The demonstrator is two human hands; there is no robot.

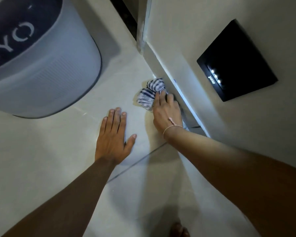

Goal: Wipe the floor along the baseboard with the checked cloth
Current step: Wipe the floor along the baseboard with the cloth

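The checked cloth (pixel 149 93), blue and white and bunched up, lies on the pale tiled floor (pixel 61 159) right against the white baseboard (pixel 167 72). My right hand (pixel 166 112) presses down on the cloth's near end, fingers curled over it, with a thin bracelet on the wrist. My left hand (pixel 114 135) rests flat on the floor to the left of the cloth, fingers spread and holding nothing.
A large grey cylindrical appliance (pixel 46 65) with a dark top stands on the floor at upper left. A black wall panel (pixel 236 60) with small lights sits on the wall above the baseboard. A wall corner (pixel 141 41) rises beyond the cloth. A foot (pixel 179 229) shows at the bottom.
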